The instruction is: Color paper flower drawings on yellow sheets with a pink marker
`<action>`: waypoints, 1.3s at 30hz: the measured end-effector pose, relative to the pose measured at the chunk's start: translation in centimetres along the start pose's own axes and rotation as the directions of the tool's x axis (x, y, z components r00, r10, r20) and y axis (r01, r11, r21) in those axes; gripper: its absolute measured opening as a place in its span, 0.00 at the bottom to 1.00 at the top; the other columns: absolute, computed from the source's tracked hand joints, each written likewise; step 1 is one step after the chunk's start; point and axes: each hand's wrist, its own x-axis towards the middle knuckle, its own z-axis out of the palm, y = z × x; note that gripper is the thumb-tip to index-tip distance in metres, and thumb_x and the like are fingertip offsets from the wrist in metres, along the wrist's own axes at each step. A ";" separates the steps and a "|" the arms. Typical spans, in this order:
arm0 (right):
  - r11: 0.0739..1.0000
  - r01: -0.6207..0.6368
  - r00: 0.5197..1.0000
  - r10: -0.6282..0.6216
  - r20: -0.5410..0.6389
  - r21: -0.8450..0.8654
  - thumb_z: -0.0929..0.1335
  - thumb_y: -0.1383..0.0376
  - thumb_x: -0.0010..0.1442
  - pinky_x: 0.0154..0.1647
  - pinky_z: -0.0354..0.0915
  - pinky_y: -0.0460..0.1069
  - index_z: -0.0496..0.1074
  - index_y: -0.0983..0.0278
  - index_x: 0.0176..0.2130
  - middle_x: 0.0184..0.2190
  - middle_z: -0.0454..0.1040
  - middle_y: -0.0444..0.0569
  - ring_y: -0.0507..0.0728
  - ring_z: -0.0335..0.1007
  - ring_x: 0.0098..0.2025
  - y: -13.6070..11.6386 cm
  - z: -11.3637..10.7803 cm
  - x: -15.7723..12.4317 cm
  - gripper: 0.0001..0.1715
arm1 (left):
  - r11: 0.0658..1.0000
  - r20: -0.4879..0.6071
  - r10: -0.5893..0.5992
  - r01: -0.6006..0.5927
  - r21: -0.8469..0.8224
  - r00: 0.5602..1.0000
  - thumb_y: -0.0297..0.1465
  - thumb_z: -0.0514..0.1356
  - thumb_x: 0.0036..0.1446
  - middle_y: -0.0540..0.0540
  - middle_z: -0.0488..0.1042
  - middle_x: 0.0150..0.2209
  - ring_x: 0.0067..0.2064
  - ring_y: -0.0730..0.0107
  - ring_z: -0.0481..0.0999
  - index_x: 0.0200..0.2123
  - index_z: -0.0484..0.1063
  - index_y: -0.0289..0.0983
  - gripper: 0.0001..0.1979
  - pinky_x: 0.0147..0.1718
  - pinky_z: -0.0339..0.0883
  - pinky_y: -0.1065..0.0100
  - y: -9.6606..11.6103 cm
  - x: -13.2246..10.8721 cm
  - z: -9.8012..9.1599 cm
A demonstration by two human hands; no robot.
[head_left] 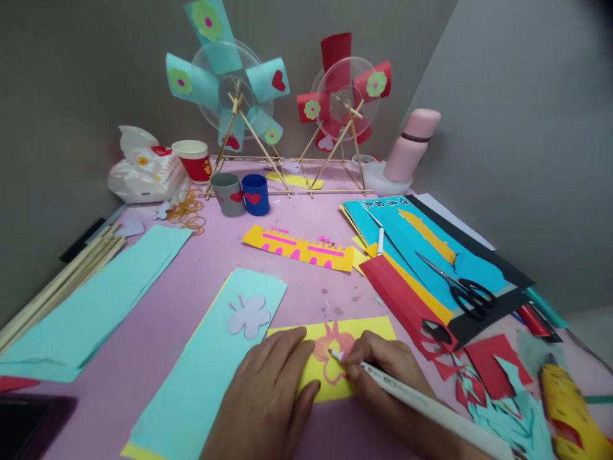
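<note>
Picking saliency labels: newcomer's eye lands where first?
Probably the two bladed wheels at the back: a light-blue wheel left of centre, a red wheel right of it. Then, front and centre, the right hand holding a white marker to yellow paper, the left hand resting on its left side.

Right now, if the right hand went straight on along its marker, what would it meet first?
Most likely the left hand, whose fingertips lie over the yellow paper just ahead of the marker; relative height is unclear.
</note>
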 end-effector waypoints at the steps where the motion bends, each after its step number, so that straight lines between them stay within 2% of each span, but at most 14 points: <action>1: 1.000 -0.016 1.000 0.015 -0.016 -0.013 0.61 0.67 0.55 0.16 0.58 0.42 0.65 0.62 0.23 0.15 0.68 0.42 0.49 0.62 0.15 0.0 0.0 0.0 0.10 | 1.000 -0.001 0.002 -0.002 0.000 1.000 0.33 0.53 0.61 0.42 0.72 0.49 0.49 0.59 0.71 0.50 0.66 0.36 0.15 0.44 0.70 0.59 0.0 0.0 0.0; 5: 0.994 0.063 0.996 -0.067 -0.051 -0.084 0.62 0.69 0.53 0.16 0.59 0.41 0.66 0.63 0.23 0.15 0.71 0.44 0.49 0.65 0.14 0.1 0.3 0.1 0.09 | 1.000 -0.013 0.005 -0.005 0.005 1.000 0.33 0.52 0.61 0.42 0.72 0.49 0.49 0.59 0.71 0.50 0.67 0.36 0.15 0.44 0.69 0.59 0.0 -0.1 0.0; 10: 0.988 0.130 0.991 -0.133 -0.028 -0.088 0.61 0.71 0.52 0.18 0.61 0.40 0.67 0.64 0.24 0.16 0.72 0.44 0.49 0.67 0.16 0.1 0.3 0.4 0.09 | 1.000 -0.026 0.004 -0.004 0.002 1.000 0.33 0.52 0.62 0.43 0.72 0.49 0.49 0.60 0.71 0.50 0.67 0.37 0.15 0.44 0.69 0.60 0.0 0.0 0.1; 23: 0.999 0.052 0.997 -0.051 0.053 -0.014 0.61 0.68 0.54 0.19 0.60 0.42 0.65 0.63 0.23 0.16 0.70 0.43 0.50 0.67 0.17 -0.3 -0.1 0.1 0.10 | 1.000 -0.027 0.002 -0.003 -0.004 1.000 0.33 0.52 0.61 0.42 0.72 0.49 0.49 0.59 0.71 0.50 0.67 0.37 0.15 0.44 0.70 0.59 0.0 0.0 0.1; 32: 0.999 0.016 1.000 -0.016 0.019 0.029 0.61 0.68 0.53 0.18 0.57 0.43 0.64 0.62 0.24 0.16 0.68 0.43 0.50 0.64 0.17 0.2 -0.2 -0.4 0.08 | 1.000 -0.016 0.004 -0.004 -0.005 1.000 0.34 0.52 0.62 0.42 0.72 0.49 0.49 0.60 0.71 0.50 0.67 0.37 0.15 0.44 0.70 0.60 -0.1 -0.1 0.2; 39: 0.998 0.061 0.998 -0.061 0.015 0.021 0.61 0.70 0.53 0.19 0.58 0.42 0.65 0.62 0.24 0.17 0.70 0.43 0.49 0.64 0.17 0.3 -0.2 -0.5 0.08 | 1.000 -0.019 -0.008 0.008 -0.012 1.000 0.33 0.52 0.61 0.43 0.72 0.49 0.49 0.60 0.72 0.50 0.67 0.38 0.15 0.44 0.70 0.61 0.0 0.0 -0.1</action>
